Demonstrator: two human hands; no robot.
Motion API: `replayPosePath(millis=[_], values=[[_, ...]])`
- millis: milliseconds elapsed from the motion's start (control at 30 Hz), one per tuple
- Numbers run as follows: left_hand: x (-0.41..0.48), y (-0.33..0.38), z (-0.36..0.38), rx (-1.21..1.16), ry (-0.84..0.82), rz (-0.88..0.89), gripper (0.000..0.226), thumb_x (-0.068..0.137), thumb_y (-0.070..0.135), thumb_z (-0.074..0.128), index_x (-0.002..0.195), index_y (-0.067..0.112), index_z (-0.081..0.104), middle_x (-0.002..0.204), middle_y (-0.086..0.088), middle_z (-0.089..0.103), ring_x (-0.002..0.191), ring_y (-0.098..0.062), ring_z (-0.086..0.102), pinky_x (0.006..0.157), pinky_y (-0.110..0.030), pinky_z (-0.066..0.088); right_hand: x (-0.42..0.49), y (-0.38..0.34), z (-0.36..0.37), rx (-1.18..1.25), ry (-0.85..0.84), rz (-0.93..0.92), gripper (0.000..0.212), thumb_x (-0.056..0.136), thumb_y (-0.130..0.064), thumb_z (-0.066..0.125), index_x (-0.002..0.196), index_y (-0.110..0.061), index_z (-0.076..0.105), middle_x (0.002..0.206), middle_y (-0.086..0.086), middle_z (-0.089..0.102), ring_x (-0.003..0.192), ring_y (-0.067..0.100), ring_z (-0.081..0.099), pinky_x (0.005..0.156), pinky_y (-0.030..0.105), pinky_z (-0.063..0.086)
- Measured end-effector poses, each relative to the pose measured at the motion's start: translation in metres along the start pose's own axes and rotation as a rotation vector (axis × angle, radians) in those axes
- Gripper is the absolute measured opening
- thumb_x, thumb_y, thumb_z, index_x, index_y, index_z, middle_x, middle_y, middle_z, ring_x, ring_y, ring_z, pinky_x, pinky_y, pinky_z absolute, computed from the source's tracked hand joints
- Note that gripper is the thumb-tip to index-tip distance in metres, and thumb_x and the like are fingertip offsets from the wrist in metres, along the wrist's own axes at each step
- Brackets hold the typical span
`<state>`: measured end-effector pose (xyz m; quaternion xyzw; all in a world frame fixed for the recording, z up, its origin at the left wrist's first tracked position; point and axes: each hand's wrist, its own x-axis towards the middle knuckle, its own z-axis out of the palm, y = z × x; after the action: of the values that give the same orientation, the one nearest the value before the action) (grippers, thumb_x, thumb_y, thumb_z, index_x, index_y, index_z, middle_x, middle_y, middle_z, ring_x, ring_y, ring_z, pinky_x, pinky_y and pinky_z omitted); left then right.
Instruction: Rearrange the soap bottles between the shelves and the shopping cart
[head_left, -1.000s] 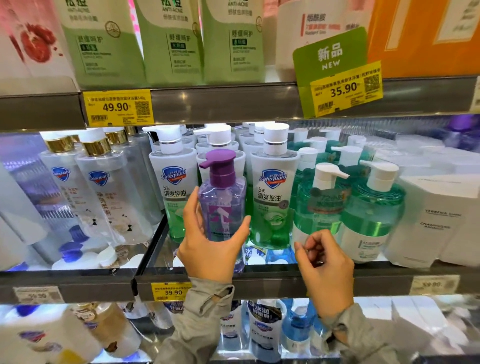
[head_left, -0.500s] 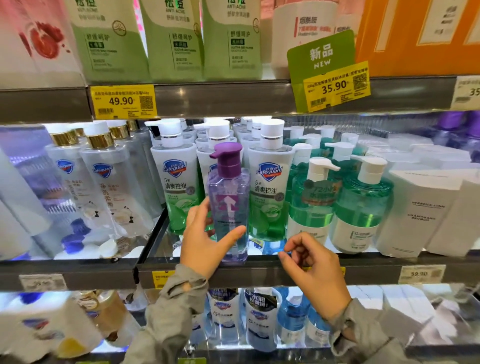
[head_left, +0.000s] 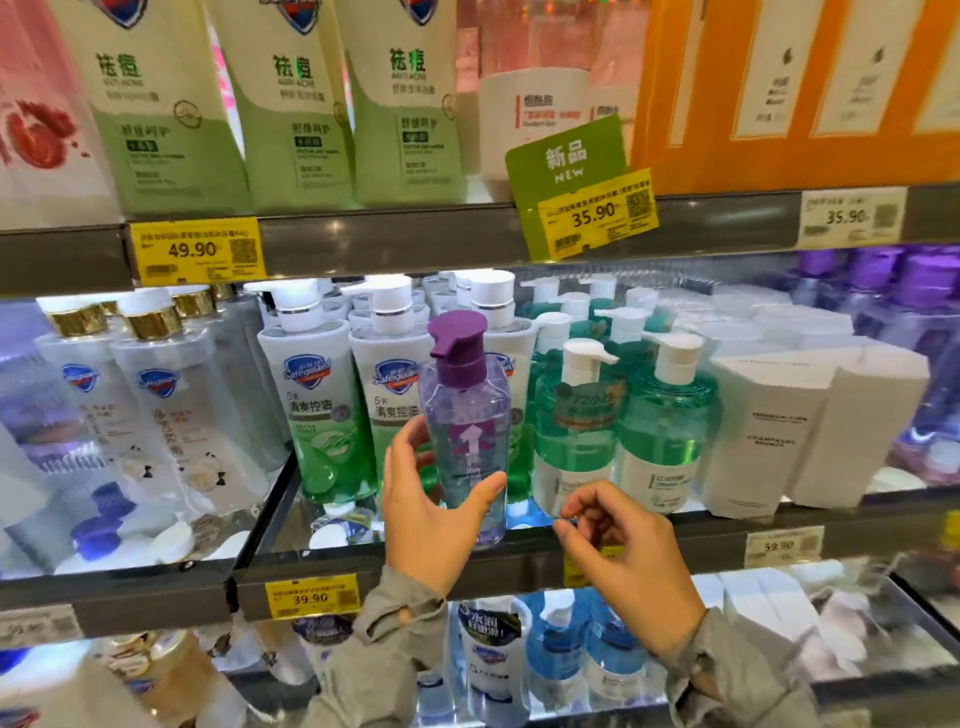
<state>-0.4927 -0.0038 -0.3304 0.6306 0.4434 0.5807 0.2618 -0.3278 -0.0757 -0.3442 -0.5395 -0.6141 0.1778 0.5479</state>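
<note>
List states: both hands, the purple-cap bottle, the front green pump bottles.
left hand: grips purple-cap bottle, thumb across front.
purple-cap bottle: upright, cap on, at shelf front edge.
right hand: fingers loosely curled, holding nothing.
green pump bottles: upright on shelf, untouched.

Clear lilac soap bottle (head_left: 467, 452), purple pump cap (head_left: 460, 338), purple label with white arrow. Behind, Safeguard bottles (head_left: 322, 415) white over green, blue-red logo. Teal-green pump bottles (head_left: 670, 436) with white pumps. Yellow price tags (head_left: 195, 249); white cartons (head_left: 769, 431); orange boxes (head_left: 779, 93).
</note>
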Motion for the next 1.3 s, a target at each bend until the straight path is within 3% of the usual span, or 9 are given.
replayPosePath(millis=[133,300,367,533,633,833,933,1000,1300], values=[[-0.006,0.02,0.013,-0.056,-0.033,0.043,0.074,0.063,0.012,0.085,0.111,0.046,0.041,0.117,0.014,0.05,0.101,0.019,0.047,0.074,-0.006,0.046,-0.003,-0.002,-0.02,0.016,0.05,0.035,0.019,0.081,-0.002,0.071,0.078,-0.017,0.059,0.066,0.007,0.05,0.057,0.006,0.045,0.056,0.016,0.04],[-0.016,0.05,0.026,-0.142,-0.111,0.022,0.081,0.053,0.05,0.077,0.125,0.029,0.046,0.124,0.003,0.056,0.11,-0.007,0.054,0.089,-0.044,0.052,-0.011,-0.004,-0.055,0.043,0.055,0.06,0.02,0.08,-0.004,0.072,0.086,-0.02,0.062,0.071,0.005,0.055,0.061,0.006,0.048,0.059,0.018,0.042],[-0.026,0.064,0.036,-0.146,-0.126,0.019,0.086,0.05,0.055,0.074,0.126,0.026,0.046,0.125,0.003,0.056,0.111,-0.013,0.054,0.091,-0.047,0.05,-0.015,-0.005,-0.073,0.029,0.065,0.05,0.022,0.079,-0.005,0.073,0.087,-0.023,0.062,0.073,0.005,0.057,0.061,0.006,0.05,0.059,0.019,0.044],[-0.058,0.096,0.073,-0.124,-0.158,0.046,0.072,0.06,0.031,0.081,0.123,0.027,0.047,0.124,0.004,0.056,0.106,0.003,0.052,0.081,-0.007,0.042,-0.032,-0.004,-0.124,-0.021,0.056,0.032,0.022,0.078,-0.011,0.075,0.09,-0.024,0.062,0.081,-0.001,0.061,0.064,0.006,0.055,0.061,0.019,0.046],[-0.081,0.118,0.099,-0.127,-0.186,0.029,0.069,0.063,0.027,0.082,0.121,0.027,0.046,0.122,0.002,0.056,0.104,-0.001,0.053,0.076,-0.003,0.041,-0.048,-0.003,-0.163,-0.051,0.064,0.039,0.019,0.074,-0.024,0.071,0.089,-0.026,0.061,0.081,-0.007,0.062,0.066,0.011,0.057,0.062,0.024,0.049],[-0.134,0.166,0.152,-0.148,-0.18,0.031,0.067,0.059,0.034,0.082,0.115,0.038,0.044,0.119,0.003,0.058,0.105,-0.01,0.057,0.082,-0.011,0.045,-0.083,0.001,-0.242,-0.096,0.031,0.042,0.017,0.078,-0.022,0.071,0.09,-0.026,0.06,0.078,-0.005,0.06,0.072,0.011,0.058,0.059,0.024,0.047],[-0.156,0.18,0.179,-0.135,-0.165,0.01,0.078,0.056,0.052,0.085,0.122,0.03,0.048,0.119,0.0,0.061,0.107,-0.017,0.06,0.089,-0.033,0.051,-0.101,0.005,-0.278,-0.103,0.017,0.058,0.021,0.081,-0.013,0.072,0.09,-0.027,0.06,0.078,0.002,0.06,0.071,0.015,0.057,0.06,0.026,0.047],[-0.169,0.19,0.196,-0.134,-0.146,0.005,0.073,0.057,0.043,0.087,0.118,0.038,0.047,0.119,0.002,0.06,0.107,-0.016,0.059,0.09,-0.037,0.049,-0.112,0.01,-0.298,-0.102,0.011,0.068,0.018,0.079,-0.019,0.072,0.09,-0.029,0.061,0.077,0.0,0.059,0.07,0.015,0.056,0.059,0.025,0.047],[-0.191,0.215,0.253,-0.157,-0.212,-0.007,0.077,0.06,0.019,0.087,0.124,0.028,0.046,0.116,0.004,0.06,0.099,0.001,0.056,0.071,-0.001,0.043,-0.124,0.022,-0.36,-0.126,-0.021,0.093,0.018,0.082,-0.018,0.071,0.096,-0.026,0.062,0.081,-0.008,0.058,0.075,0.012,0.057,0.066,0.034,0.051]])
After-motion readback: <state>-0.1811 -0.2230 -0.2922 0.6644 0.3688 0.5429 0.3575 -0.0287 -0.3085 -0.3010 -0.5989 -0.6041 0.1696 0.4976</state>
